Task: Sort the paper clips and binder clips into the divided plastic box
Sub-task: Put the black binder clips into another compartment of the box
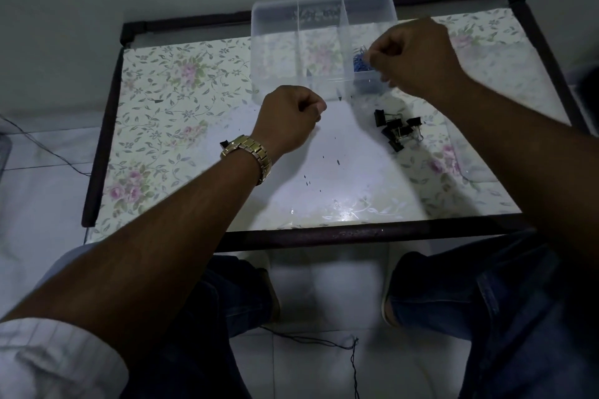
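Observation:
A clear divided plastic box (pixel 275 10) stands at the table's far middle. Blue paper clips (pixel 359 60) lie heaped in its right compartment; the other two compartments look bare. My right hand (pixel 418 58) hovers over that right compartment, with its fingertips pinched on a blue paper clip just above the heap. My left hand (pixel 288 120) is a closed fist in front of the box, and nothing shows in it. A pile of black binder clips (pixel 397 131) lies on the table right of centre. One more black binder clip (pixel 224 143) sits beside my left wrist.
The table (pixel 356 233) has a dark frame and a floral cover under a glossy sheet. A gold watch (pixel 252 152) is on my left wrist. Below the near edge are my knees in jeans and a thin cable (pixel 308 338) on the white floor.

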Tool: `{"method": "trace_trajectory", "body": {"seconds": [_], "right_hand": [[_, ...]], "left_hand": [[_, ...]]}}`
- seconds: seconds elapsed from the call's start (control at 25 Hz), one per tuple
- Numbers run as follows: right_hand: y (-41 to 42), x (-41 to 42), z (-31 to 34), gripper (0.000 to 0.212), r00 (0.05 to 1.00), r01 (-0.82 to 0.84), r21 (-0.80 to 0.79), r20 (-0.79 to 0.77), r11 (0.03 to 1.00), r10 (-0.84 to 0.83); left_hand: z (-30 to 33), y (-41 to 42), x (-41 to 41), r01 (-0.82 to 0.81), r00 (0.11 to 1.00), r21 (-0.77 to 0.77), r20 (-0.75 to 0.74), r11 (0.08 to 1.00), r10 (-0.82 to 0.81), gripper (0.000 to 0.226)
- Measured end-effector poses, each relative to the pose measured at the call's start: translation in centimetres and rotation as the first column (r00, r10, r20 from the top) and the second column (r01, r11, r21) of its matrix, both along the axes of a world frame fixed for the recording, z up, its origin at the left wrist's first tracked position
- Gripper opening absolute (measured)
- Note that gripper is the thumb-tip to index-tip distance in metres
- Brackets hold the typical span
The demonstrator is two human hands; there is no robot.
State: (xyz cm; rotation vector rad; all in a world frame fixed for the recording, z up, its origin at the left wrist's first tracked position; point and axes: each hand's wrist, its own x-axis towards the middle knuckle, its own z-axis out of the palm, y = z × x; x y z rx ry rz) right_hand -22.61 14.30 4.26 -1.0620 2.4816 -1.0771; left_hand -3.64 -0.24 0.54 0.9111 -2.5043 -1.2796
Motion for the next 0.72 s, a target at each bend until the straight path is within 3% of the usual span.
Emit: {"method": "trace_trajectory", "body": {"seconds": [0.12, 0.2, 0.28, 0.36, 0.56, 0.72], "right_hand": [[2.6, -0.1, -0.6, 0.025, 0.983, -0.135, 0.397, -0.058, 0.908, 0.171], [3.9, -0.4, -1.7, 0.056, 0.985, -0.108, 0.610, -0.040, 0.785, 0.167], [4.3, 0.3, -2.8, 0.090, 0.993, -0.103, 0.685, 0.025, 0.721, 0.118], [3.9, 1.4, -4.0, 0.102, 0.993, -0.109, 0.679, 0.039, 0.726, 0.113], [1.5, 4.8, -5.3, 0.054, 0.980, -0.166, 0.511, -0.012, 0.844, 0.200], [-0.6, 8.6, -6.2, 0.052, 0.933, -0.322, 0.453, 0.003, 0.831, 0.359]], "left_hand": [[0.0, 1.2, -0.2, 0.073, 0.997, -0.102, 0.025, 0.992, -0.071, 0.012], [-0.2, 2.1, -0.4, 0.148, 0.989, -0.194, 0.056, 0.970, -0.140, 0.012], [-0.7, 2.6, -0.5, 0.206, 0.978, -0.265, 0.098, 0.942, -0.187, 0.013], [-1.1, 2.8, -0.5, 0.230, 0.970, -0.310, 0.151, 0.922, -0.192, 0.018], [-1.2, 2.2, 0.3, 0.206, 0.956, -0.312, 0.266, 0.928, -0.123, 0.032], [0.4, 0.2, 2.3, 0.167, 0.943, -0.389, 0.332, 0.906, -0.031, 0.041]]}}
